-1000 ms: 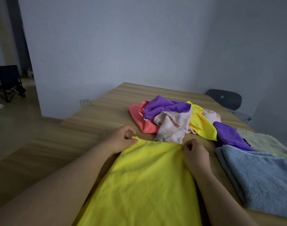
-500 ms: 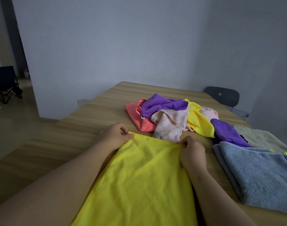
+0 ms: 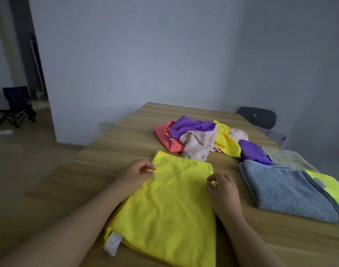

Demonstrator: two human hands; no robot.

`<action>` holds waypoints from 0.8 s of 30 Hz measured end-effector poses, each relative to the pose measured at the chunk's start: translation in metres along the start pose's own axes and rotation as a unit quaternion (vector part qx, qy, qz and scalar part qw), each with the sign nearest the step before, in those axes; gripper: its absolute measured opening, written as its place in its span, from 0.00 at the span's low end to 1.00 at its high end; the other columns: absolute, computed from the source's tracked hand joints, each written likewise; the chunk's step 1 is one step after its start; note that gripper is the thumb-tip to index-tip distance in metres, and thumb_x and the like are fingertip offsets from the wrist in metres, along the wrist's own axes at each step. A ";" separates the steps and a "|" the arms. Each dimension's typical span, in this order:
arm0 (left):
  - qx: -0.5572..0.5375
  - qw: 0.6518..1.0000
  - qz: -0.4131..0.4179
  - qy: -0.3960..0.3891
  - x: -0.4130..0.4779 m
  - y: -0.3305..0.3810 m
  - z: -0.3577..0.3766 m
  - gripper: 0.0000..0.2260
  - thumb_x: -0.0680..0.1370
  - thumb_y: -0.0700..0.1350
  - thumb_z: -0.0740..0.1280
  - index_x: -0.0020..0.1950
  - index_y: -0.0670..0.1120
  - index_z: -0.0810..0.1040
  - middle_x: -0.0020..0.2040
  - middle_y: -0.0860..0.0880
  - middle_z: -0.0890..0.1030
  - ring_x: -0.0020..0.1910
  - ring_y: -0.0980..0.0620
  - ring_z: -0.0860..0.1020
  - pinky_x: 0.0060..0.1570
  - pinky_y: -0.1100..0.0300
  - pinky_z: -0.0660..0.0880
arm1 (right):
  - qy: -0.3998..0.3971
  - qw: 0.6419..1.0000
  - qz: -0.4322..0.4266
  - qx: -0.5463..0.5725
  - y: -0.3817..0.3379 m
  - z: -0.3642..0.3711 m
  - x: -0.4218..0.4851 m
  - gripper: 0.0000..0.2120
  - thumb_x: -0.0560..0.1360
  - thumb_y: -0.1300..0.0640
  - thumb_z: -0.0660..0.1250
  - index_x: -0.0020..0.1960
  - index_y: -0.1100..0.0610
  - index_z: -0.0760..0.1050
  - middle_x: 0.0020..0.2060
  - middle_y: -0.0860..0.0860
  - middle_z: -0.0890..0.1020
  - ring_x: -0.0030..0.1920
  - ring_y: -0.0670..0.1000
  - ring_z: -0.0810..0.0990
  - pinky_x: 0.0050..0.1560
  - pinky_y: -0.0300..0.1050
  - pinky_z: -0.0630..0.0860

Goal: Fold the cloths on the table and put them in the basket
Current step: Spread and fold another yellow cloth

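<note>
In the head view, a folded yellow cloth (image 3: 170, 205) is laid flat on the near part of the worktop (image 3: 114, 151). The left hand (image 3: 137, 175) is placed at its left edge and the right hand (image 3: 223, 191) at its right edge; each grip is slack, fingers loosely curled, nothing held. A heap of unfolded cloths (image 3: 199, 139) is seen farther off, a folded blue towel (image 3: 284, 191) to the right

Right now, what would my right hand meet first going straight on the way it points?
Probably the pale pink cloth at the pile's near edge, past the yellow cloth by your right hand; depth unclear.
</note>
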State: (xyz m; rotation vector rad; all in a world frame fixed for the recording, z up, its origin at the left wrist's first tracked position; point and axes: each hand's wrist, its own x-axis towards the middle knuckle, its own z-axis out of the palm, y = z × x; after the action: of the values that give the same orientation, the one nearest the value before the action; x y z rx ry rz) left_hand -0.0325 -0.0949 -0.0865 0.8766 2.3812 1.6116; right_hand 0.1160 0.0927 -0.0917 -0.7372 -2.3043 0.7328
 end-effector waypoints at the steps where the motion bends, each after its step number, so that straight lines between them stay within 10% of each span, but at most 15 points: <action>1: 0.019 1.000 0.004 -0.015 -0.009 0.003 0.001 0.13 0.74 0.33 0.68 0.39 0.53 0.76 0.42 0.50 0.76 0.44 0.53 0.73 0.43 0.67 0.67 | -0.011 1.000 -0.011 -0.010 0.000 -0.003 -0.007 0.08 0.74 0.60 0.65 0.53 0.56 0.78 0.52 0.51 0.75 0.57 0.54 0.72 0.51 0.43 0.67; 7: 0.111 0.988 0.002 -0.107 -0.083 0.014 -0.026 0.07 0.70 0.49 0.73 0.40 0.63 0.79 0.50 0.59 0.77 0.50 0.60 0.75 0.48 0.71 0.69 | -0.030 0.974 -0.213 -0.075 -0.022 -0.023 -0.081 0.07 0.69 0.51 0.67 0.43 0.53 0.80 0.43 0.47 0.80 0.45 0.53 0.79 0.44 0.45 0.73; 10: 0.156 0.982 0.008 -0.102 -0.112 0.010 -0.041 0.14 0.57 0.62 0.70 0.41 0.75 0.75 0.55 0.65 0.73 0.59 0.61 0.72 0.61 0.63 0.67 | -0.169 0.955 -0.232 -0.073 -0.027 -0.038 -0.106 0.27 0.66 0.32 0.51 0.53 0.46 0.77 0.49 0.36 0.75 0.53 0.42 0.72 0.54 0.35 0.65; 13: 0.123 0.992 -0.033 -0.019 -0.133 0.010 -0.046 0.10 0.61 0.56 0.73 0.40 0.66 0.79 0.50 0.60 0.76 0.52 0.57 0.76 0.56 0.58 0.73 | -0.226 0.942 -0.230 -0.095 -0.018 -0.052 -0.116 0.44 0.52 0.16 0.42 0.57 0.36 0.70 0.51 0.26 0.65 0.56 0.33 0.61 0.57 0.29 0.56; 20: 0.151 0.985 -0.079 0.041 -0.161 0.029 -0.037 0.08 0.66 0.63 0.68 0.43 0.65 0.75 0.43 0.64 0.77 0.50 0.61 0.75 0.60 0.57 0.66 | -0.256 0.936 -0.220 -0.101 -0.020 -0.055 -0.120 0.29 0.52 0.19 0.50 0.52 0.16 0.47 0.54 0.22 0.60 0.60 0.32 0.59 0.61 0.37 0.58; 24: 0.280 0.956 -0.063 0.054 -0.165 0.034 -0.039 0.12 0.72 0.63 0.64 0.55 0.68 0.68 0.48 0.64 0.72 0.57 0.58 0.67 0.64 0.53 0.55 | -0.257 0.936 -0.225 -0.088 -0.022 -0.054 -0.120 0.26 0.52 0.19 0.51 0.50 0.17 0.56 0.54 0.22 0.62 0.59 0.32 0.60 0.59 0.36 0.57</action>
State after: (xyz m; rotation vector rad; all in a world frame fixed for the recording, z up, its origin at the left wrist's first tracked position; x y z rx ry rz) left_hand 0.1000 -0.2051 -0.0739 0.6981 2.9625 0.9645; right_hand 0.2248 0.0167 -0.0863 -0.0585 -2.8954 0.5504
